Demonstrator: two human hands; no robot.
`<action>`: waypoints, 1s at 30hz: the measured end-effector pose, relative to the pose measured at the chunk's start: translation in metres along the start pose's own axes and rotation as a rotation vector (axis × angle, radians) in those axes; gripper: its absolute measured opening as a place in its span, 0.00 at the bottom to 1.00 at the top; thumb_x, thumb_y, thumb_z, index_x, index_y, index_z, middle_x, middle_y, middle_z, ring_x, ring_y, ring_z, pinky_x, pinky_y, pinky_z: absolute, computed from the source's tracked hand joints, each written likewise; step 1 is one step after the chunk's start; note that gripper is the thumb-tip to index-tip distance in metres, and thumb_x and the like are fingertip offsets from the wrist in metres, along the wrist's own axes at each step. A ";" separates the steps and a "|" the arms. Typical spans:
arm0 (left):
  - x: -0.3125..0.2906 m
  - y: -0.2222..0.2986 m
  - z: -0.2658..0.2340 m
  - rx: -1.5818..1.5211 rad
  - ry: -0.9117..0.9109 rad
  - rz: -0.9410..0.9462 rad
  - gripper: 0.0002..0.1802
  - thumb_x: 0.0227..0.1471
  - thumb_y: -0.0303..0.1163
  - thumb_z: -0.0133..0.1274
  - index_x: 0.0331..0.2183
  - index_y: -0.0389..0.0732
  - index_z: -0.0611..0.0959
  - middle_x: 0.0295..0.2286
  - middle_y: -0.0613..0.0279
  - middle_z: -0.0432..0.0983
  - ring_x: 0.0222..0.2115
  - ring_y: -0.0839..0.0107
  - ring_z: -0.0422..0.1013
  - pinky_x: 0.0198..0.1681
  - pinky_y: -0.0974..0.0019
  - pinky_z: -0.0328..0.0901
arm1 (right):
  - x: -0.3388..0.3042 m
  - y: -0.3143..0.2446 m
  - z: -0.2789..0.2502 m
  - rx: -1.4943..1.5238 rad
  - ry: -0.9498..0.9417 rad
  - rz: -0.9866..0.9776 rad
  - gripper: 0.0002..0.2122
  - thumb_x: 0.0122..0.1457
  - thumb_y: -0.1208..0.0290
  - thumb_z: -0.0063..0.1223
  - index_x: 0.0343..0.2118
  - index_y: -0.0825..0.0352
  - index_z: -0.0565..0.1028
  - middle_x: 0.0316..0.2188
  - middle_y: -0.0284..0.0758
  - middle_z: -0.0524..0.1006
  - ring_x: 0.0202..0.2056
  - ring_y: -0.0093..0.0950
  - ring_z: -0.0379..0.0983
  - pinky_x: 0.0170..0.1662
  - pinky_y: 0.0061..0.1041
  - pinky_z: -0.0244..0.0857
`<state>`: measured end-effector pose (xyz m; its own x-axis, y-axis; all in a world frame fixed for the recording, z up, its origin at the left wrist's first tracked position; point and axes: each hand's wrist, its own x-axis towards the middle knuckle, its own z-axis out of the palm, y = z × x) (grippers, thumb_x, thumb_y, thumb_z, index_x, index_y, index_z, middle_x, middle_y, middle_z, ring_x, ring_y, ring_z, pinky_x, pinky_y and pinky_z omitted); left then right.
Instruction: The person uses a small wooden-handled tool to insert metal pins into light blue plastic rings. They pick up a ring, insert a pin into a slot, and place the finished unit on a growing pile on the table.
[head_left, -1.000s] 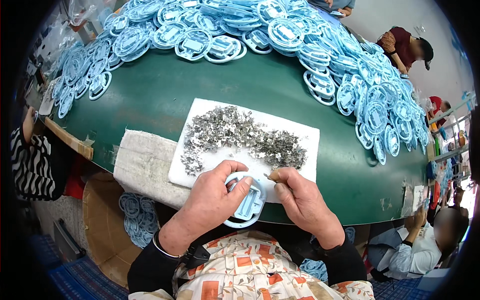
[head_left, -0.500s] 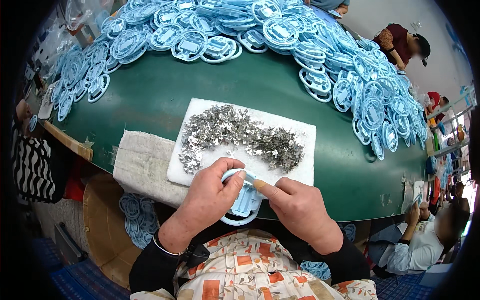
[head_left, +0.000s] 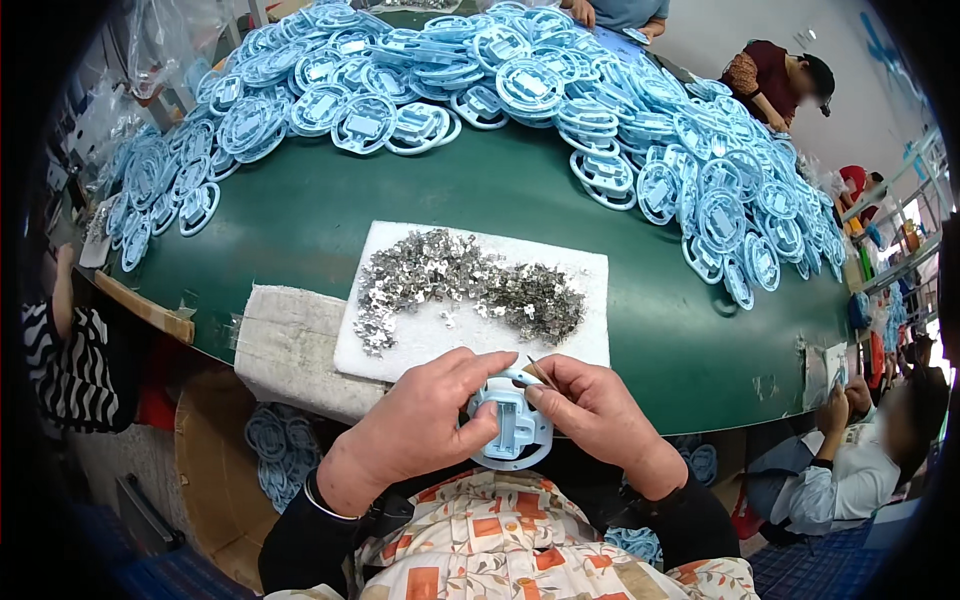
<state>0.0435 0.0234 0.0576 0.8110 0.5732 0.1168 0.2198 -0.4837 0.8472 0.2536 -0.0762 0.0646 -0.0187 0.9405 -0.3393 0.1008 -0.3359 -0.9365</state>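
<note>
My left hand [head_left: 425,415] grips the left side of a light-blue plastic ring-shaped part [head_left: 515,430], which has a recessed box-like middle. The thumb lies across that middle and the fingers reach along the upper rim. My right hand [head_left: 600,410] is closed at the ring's upper right. From between its thumb and fingers juts a thin, pointed, dark tool [head_left: 541,371], its kind hard to make out. Just beyond both hands lies a heap of small metal clips [head_left: 450,285] on a white foam board [head_left: 585,340].
Big piles of like blue parts [head_left: 525,85] cover the far side of the green table [head_left: 300,190]. A pale block [head_left: 285,335] supports the board's left side. Below left stands a cardboard box [head_left: 215,440] near more parts. Co-workers sit around, one at right [head_left: 825,470].
The blue part has turned, and its middle faces me more. My left fingers have stretched along the rim. A thin pointed tool now shows at my right fingertips. The view has shifted slightly.
</note>
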 end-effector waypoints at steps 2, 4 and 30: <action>0.000 0.007 0.001 0.068 -0.044 -0.036 0.29 0.49 0.23 0.51 0.55 0.33 0.75 0.42 0.45 0.76 0.38 0.54 0.76 0.43 0.59 0.71 | -0.003 -0.010 0.005 0.044 0.035 -0.034 0.12 0.70 0.71 0.50 0.50 0.72 0.76 0.30 0.26 0.76 0.31 0.12 0.69 0.34 0.16 0.65; -0.003 -0.005 0.010 -0.153 0.049 0.000 0.25 0.59 0.30 0.44 0.57 0.32 0.71 0.38 0.52 0.75 0.34 0.63 0.74 0.40 0.62 0.71 | -0.006 -0.013 0.005 0.141 0.060 -0.071 0.13 0.71 0.70 0.49 0.52 0.72 0.76 0.29 0.26 0.76 0.30 0.12 0.68 0.33 0.16 0.65; -0.025 -0.006 0.037 -0.841 0.262 -0.397 0.29 0.63 0.32 0.41 0.63 0.34 0.61 0.45 0.59 0.72 0.42 0.72 0.73 0.49 0.67 0.70 | -0.031 0.018 0.013 0.021 0.203 -0.414 0.10 0.57 0.77 0.62 0.41 0.73 0.79 0.24 0.29 0.77 0.22 0.12 0.68 0.26 0.16 0.63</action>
<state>0.0424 -0.0124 0.0305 0.5922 0.7714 -0.2328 -0.0906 0.3509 0.9320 0.2431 -0.1125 0.0576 0.1427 0.9860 0.0863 0.1053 0.0716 -0.9919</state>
